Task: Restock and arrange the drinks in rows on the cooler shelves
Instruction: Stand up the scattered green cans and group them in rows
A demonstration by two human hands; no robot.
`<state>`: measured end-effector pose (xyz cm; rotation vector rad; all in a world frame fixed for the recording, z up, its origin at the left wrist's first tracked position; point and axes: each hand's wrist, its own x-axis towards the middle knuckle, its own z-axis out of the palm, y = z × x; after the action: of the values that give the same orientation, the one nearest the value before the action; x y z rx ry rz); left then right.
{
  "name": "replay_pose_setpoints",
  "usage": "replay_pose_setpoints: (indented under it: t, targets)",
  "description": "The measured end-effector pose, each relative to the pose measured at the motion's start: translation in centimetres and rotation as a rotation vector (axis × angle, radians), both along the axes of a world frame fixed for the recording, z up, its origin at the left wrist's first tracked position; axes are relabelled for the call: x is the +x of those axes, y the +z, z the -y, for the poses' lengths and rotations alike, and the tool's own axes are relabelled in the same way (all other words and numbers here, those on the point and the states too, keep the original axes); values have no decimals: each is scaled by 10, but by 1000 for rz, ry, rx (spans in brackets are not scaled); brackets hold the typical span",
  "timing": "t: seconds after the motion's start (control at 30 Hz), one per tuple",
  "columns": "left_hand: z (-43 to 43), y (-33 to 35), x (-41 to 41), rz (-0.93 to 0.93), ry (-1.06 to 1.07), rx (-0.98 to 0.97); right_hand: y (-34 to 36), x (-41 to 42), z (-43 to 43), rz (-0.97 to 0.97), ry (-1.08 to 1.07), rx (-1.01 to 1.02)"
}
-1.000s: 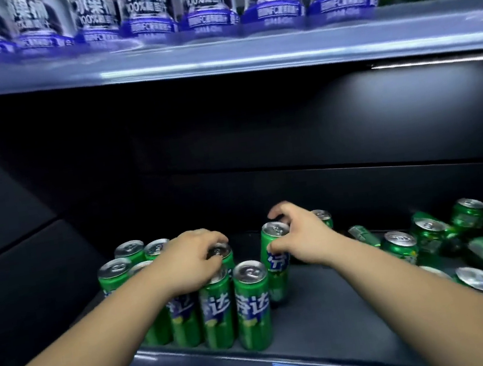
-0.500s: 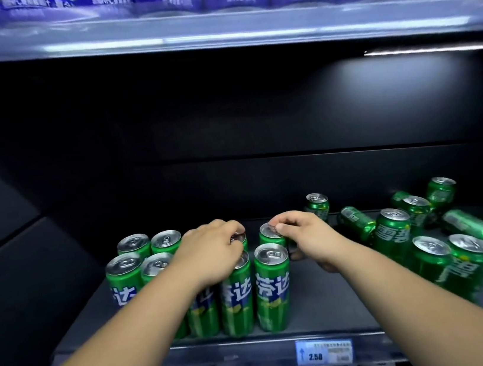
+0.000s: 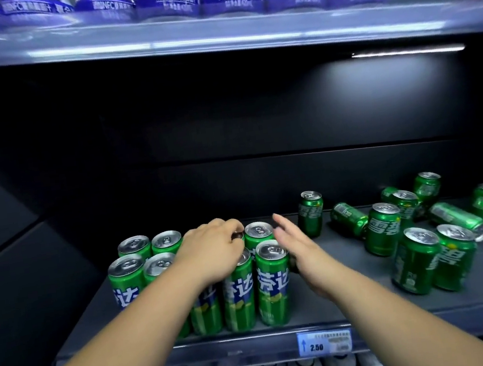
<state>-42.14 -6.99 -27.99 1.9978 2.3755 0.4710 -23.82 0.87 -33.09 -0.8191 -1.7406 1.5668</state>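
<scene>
Tall green aluminium cans (image 3: 271,284) on the dark cooler shelf (image 3: 344,302).
My left hand (image 3: 212,249) grips one can top; my right hand (image 3: 300,249) is released beside them.

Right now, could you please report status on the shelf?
Left hand gripping a top among rowed cans. Right hand open beside them. Loose cans right, some lying flat.

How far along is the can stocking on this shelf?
Done: tall cans stand in neat rows at left. In hand: the left hand grips one by its top; the right hand is open beside them. Left: short cans at right are scattered, some lying down.
</scene>
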Motion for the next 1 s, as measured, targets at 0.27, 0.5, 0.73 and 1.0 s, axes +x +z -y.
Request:
replay_pose_setpoints:
  t: [0.27,0.5,0.73,1.0]
  targets:
    - [3,-1,1,-15,-7,30,-48,7,34,170,89,180]
    - [6,2,2,-37,-36,-25,-52,3,39,197,62,262]
    - [5,9,2,-6,-29,-77,-35,14,31,316,110,326]
    - [-13,36,49,16,-167,68,1,69,14,550,-3,475]
